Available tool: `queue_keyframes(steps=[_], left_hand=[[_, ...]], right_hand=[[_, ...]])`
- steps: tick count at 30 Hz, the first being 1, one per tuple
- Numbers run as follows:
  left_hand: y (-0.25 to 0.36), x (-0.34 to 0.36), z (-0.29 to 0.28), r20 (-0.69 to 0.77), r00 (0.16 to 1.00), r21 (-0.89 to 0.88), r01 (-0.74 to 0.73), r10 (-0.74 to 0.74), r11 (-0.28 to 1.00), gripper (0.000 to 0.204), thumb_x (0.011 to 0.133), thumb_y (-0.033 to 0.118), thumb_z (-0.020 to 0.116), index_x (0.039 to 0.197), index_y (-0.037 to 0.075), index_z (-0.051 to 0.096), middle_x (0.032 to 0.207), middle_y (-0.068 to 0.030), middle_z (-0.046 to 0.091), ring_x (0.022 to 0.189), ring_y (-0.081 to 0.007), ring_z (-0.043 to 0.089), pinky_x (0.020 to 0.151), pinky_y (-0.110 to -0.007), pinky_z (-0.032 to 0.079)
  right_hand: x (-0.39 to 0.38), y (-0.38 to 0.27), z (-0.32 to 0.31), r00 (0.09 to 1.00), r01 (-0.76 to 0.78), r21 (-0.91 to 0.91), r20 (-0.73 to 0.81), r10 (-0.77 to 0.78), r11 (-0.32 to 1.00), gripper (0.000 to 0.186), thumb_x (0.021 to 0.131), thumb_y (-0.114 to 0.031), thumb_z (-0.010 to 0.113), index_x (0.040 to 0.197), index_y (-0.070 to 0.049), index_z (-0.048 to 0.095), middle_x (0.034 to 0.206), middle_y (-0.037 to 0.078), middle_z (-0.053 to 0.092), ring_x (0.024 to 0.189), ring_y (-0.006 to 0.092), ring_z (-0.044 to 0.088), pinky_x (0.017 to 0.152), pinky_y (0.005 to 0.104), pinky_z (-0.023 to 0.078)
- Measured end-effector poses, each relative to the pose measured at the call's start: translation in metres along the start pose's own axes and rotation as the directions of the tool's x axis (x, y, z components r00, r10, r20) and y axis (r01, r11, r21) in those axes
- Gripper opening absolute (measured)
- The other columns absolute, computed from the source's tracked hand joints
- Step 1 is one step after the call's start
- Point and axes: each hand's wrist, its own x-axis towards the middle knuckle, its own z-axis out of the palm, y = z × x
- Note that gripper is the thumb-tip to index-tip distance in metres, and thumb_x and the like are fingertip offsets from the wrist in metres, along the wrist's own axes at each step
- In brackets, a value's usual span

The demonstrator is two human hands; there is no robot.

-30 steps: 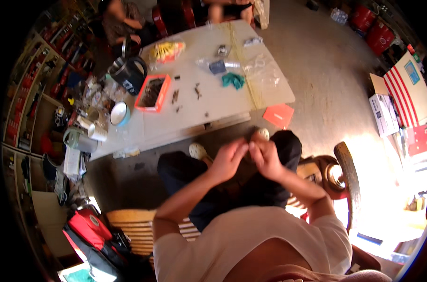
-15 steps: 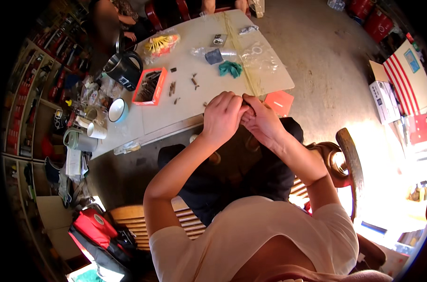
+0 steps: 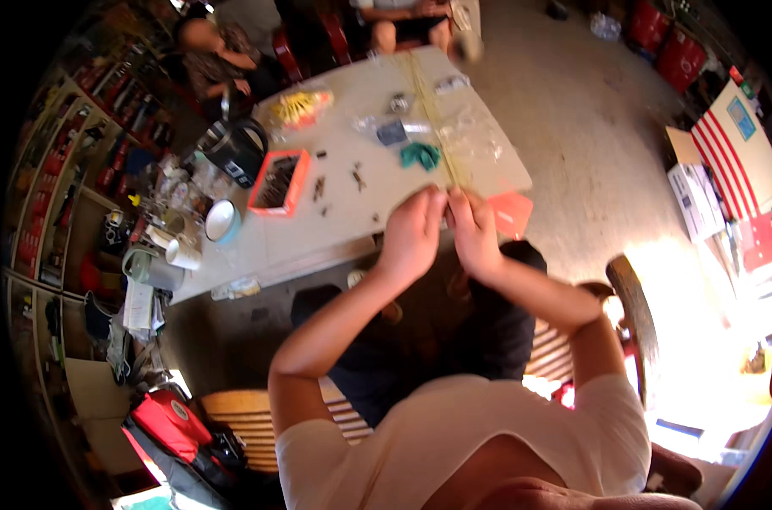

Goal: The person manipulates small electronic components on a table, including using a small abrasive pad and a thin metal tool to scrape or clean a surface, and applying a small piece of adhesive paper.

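Above the front edge of the pale table (image 3: 258, 268), my left hand (image 3: 414, 234) and my right hand (image 3: 474, 231) are side by side, knuckles up. Both have curled, closed fingers, with thumbs near each other. Whatever is pinched between them is too small or hidden to make out. Beside my right hand lies an orange-red card (image 3: 511, 212). Farther left on the tabletop are small dark brown pieces (image 3: 359, 177) and an orange box (image 3: 300, 187) filled with similar dark pieces. A crumpled teal cloth or glove (image 3: 420, 155) lies beyond my hands.
Left on the table stand a black kettle (image 3: 233, 153), a white bowl (image 3: 223, 221), a white cup (image 3: 183, 253) and a grey-green container (image 3: 156, 270). A yellow bundle (image 3: 299, 109) lies farther back. Two people sit at the far side. A wooden armrest (image 3: 632, 302) is at my right.
My hands have drawn slightly apart, from overlapping to side by side, and my right hand has turned knuckles up. The view has tilted, showing more of the people opposite.
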Motion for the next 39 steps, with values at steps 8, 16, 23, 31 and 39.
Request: queue_keyframes(steps=[8, 16, 23, 31, 39], left_hand=[[-0.019, -0.023, 0.001, 0.141, 0.987, 0.140, -0.097, 0.078, 0.985, 0.022, 0.093, 0.019, 0.053, 0.082, 0.000, 0.050, 0.071, -0.0101, 0.054, 0.069, -0.0317, 0.056, 0.061, -0.039, 0.044], [-0.003, -0.037, -0.002, 0.573, 0.642, -0.527, 0.765, -0.510, 0.371, 0.039, 0.100, 0.039, 0.042, 0.076, 0.009, 0.047, 0.060, 0.0056, 0.037, 0.050, -0.0057, 0.032, 0.044, -0.022, 0.025], [0.017, -0.026, -0.007, -0.003, 0.956, 0.250, -0.282, 0.292, 0.926, 0.018, 0.083, 0.017, 0.063, 0.080, 0.004, 0.051, 0.067, -0.0115, 0.052, 0.060, -0.0326, 0.055, 0.054, -0.040, 0.044], [0.011, -0.043, -0.010, 0.155, 0.924, 0.305, -0.381, 0.349, 0.873, 0.018, 0.084, 0.019, 0.062, 0.087, 0.003, 0.054, 0.079, -0.0120, 0.058, 0.075, -0.0283, 0.060, 0.066, -0.034, 0.048], [0.028, -0.024, -0.019, 0.601, 0.649, -0.524, 0.760, -0.465, 0.383, 0.031, 0.100, 0.032, 0.045, 0.079, 0.009, 0.049, 0.060, 0.0061, 0.038, 0.047, -0.0028, 0.030, 0.041, -0.020, 0.022]], right_hand=[[-0.020, 0.029, -0.006, 0.981, -0.188, 0.121, -0.032, 0.193, 0.975, 0.035, 0.098, -0.022, 0.045, 0.068, -0.004, 0.048, 0.060, -0.001, 0.041, 0.058, 0.0079, 0.038, 0.056, 0.0247, 0.033], [-0.014, 0.023, -0.023, 0.797, 0.602, -0.388, 0.250, -0.550, 0.697, 0.031, 0.096, -0.010, 0.043, 0.066, 0.000, 0.042, 0.062, 0.009, 0.041, 0.058, 0.0195, 0.041, 0.053, 0.0326, 0.033], [-0.045, -0.012, 0.003, 0.924, -0.320, 0.404, -0.066, 0.376, 0.857, 0.034, 0.100, -0.018, 0.041, 0.066, -0.014, 0.043, 0.058, -0.006, 0.035, 0.053, 0.0041, 0.030, 0.049, 0.0222, 0.024], [-0.064, -0.010, -0.002, 0.945, -0.284, 0.252, -0.086, 0.314, 0.925, 0.029, 0.099, -0.020, 0.044, 0.073, -0.007, 0.050, 0.065, -0.003, 0.047, 0.064, 0.0064, 0.045, 0.057, 0.0254, 0.036], [0.001, -0.002, -0.036, 0.544, 0.833, -0.393, 0.451, -0.708, 0.390, 0.022, 0.077, -0.011, 0.062, 0.064, -0.003, 0.046, 0.064, 0.009, 0.044, 0.058, 0.0278, 0.041, 0.051, 0.0385, 0.033]])
